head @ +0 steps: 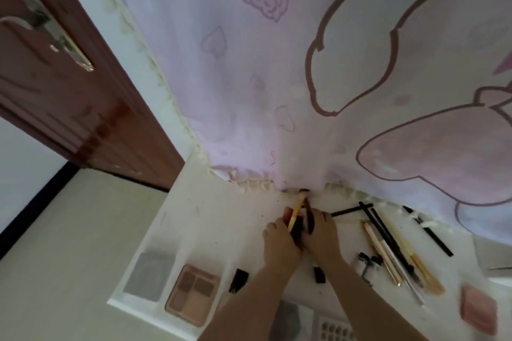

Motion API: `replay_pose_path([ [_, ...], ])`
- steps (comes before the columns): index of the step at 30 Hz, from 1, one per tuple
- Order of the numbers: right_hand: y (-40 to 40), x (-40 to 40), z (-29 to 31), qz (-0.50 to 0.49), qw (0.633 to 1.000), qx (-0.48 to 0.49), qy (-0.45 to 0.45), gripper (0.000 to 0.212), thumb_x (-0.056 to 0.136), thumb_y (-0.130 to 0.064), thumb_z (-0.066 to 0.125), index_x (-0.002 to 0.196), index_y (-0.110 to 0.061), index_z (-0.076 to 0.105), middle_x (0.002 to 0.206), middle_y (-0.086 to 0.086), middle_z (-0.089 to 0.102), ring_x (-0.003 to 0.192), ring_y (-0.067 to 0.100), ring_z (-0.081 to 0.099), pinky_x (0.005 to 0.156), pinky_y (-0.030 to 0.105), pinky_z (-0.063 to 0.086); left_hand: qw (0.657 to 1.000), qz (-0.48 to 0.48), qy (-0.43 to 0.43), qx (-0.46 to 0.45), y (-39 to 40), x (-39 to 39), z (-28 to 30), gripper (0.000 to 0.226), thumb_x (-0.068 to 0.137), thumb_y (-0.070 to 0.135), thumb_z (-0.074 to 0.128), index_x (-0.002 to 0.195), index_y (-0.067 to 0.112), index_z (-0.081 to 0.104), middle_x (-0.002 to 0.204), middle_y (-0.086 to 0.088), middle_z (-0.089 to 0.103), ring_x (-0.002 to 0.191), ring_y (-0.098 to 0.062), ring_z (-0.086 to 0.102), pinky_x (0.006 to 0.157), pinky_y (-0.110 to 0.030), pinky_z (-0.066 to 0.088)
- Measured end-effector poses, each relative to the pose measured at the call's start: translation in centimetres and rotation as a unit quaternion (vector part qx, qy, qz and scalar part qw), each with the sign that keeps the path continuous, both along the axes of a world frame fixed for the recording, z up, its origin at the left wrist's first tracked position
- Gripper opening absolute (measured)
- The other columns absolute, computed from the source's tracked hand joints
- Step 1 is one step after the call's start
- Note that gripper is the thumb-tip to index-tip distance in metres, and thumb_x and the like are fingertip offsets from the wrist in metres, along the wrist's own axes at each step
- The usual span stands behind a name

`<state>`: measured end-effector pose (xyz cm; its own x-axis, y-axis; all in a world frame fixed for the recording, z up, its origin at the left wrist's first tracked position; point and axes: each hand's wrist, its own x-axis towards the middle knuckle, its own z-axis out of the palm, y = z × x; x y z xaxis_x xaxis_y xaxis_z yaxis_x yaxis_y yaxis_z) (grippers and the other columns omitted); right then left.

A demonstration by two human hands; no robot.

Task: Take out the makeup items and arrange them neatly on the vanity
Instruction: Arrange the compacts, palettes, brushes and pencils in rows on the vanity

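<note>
We reach both forearms forward from the bottom edge so our hands meet near the back of the white counter (194, 219), just short of the pink printed curtain (249, 91). Our left hand (279, 241) and right hand (321, 232) press together, fingers curled round a small bundle of makeup brushes (300, 214). The bundle stands nearly upright in our grip, its long axis running away from us, with a pale gold handle tilted slightly right and its tip toward the curtain hem. To the right lie more brushes and pencils (388, 241), roughly parallel, slanting from far-left to near-right. At the near-left rest a grey compact (148, 275) and an eyeshadow palette (192, 293), side by side.
</note>
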<state>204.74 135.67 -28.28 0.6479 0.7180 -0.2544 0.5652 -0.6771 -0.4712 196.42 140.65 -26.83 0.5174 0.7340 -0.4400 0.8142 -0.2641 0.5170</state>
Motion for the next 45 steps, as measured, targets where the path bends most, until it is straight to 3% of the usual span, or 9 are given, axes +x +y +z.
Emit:
replay_pose_path([
  [6,-1.4,1.3,1.0,-0.012,0.998,0.053,0.019,0.025,0.092,-0.028,0.046,0.083,-0.011,0.063,0.076,0.007,0.062,0.074,0.028,0.059,0.053,0.009,0.028,0.988,-0.146,0.021,0.036,0.5,-3.0,-0.4,0.073,0.081,0.036,0.061,0.139,0.013,0.024,0.131,-0.005,0.038,0.118,-0.024,0.039,0.098,-0.033,0.038],
  [10,-3.9,-1.6,0.2,0.032,0.997,-0.003,-0.064,0.050,0.083,-0.029,0.033,0.106,0.001,0.065,0.096,0.019,0.068,0.081,0.036,0.065,0.064,0.034,0.056,0.970,-0.206,0.021,0.127,-0.1,-6.2,-0.6,0.081,0.083,0.041,0.059,0.145,0.009,0.017,0.138,-0.009,0.035,0.126,-0.027,0.037,0.105,-0.038,0.033],
  [15,-5.8,-9.6,0.2,0.009,0.988,-0.082,-0.128,0.049,0.080,-0.027,0.035,0.114,-0.002,0.060,0.122,0.021,0.060,0.110,0.039,0.058,0.081,0.049,0.054,0.924,-0.303,0.028,0.232,2.5,-10.8,-0.2,0.067,0.048,0.053,0.081,0.103,0.016,0.068,0.096,-0.003,0.068,0.088,-0.018,0.067,0.072,-0.028,0.054],
  [21,-4.8,-19.2,0.3,-0.103,0.980,-0.118,-0.123,0.061,0.096,-0.039,0.015,0.111,-0.004,0.063,0.116,0.023,0.062,0.108,0.043,0.059,0.080,0.056,0.049,0.902,-0.373,0.047,0.212,5.3,-17.4,0.5,0.057,0.099,0.032,0.030,0.147,0.007,0.012,0.155,-0.014,0.010,0.143,-0.028,0.008,0.115,-0.043,0.010],
  [25,-3.4,-22.3,0.5,-0.143,0.976,-0.111,-0.119,0.064,0.090,-0.045,0.018,0.122,-0.004,0.056,0.131,0.023,0.052,0.125,0.045,0.044,0.096,0.063,0.035,0.904,-0.351,-0.021,0.245,8.2,-21.6,0.5,0.054,0.094,0.033,0.031,0.138,0.002,0.037,0.144,-0.021,0.035,0.134,-0.034,0.034,0.106,-0.044,0.031],
  [28,-1.5,-24.5,1.5,-0.152,0.976,-0.072,-0.135,0.082,0.089,-0.055,-0.003,0.132,-0.006,0.046,0.141,0.021,0.042,0.134,0.041,0.033,0.106,0.058,0.027,0.895,-0.377,0.021,0.239,11.3,-25.3,-0.2,0.054,0.097,0.035,0.028,0.143,0.007,0.025,0.150,-0.015,0.023,0.140,-0.028,0.020,0.111,-0.040,0.021],
  [34,3.7,-28.3,2.2,-0.118,0.983,-0.114,-0.087,0.056,0.094,-0.036,0.017,0.110,-0.006,0.062,0.116,0.019,0.064,0.108,0.040,0.060,0.081,0.056,0.051,0.883,-0.416,0.054,0.210,16.7,-29.9,-1.2,0.066,0.087,0.046,0.049,0.139,0.010,0.026,0.150,-0.009,0.019,0.140,-0.024,0.016,0.109,-0.036,0.026],
  [40,7.3,-30.1,2.2,-0.005,0.983,-0.157,-0.094,0.047,0.080,-0.038,0.036,0.106,-0.010,0.063,0.114,0.012,0.065,0.110,0.036,0.060,0.086,0.050,0.049,0.886,-0.428,0.033,0.173,19.3,-30.1,-1.2,0.067,0.083,0.033,0.059,0.138,0.008,0.030,0.152,-0.012,0.016,0.142,-0.026,0.013,0.115,-0.035,0.019],
  [45,9.0,-29.5,1.9,0.109,0.981,-0.137,-0.079,0.065,0.084,-0.045,0.054,0.139,-0.019,0.031,0.155,-0.002,0.015,0.145,0.021,0.005,0.116,0.040,0.008,0.905,-0.402,-0.025,0.138,20.3,-30.2,-1.6,0.038,0.083,0.018,0.055,0.118,0.008,0.048,0.126,-0.008,0.048,0.119,-0.023,0.044,0.093,-0.028,0.037],
])
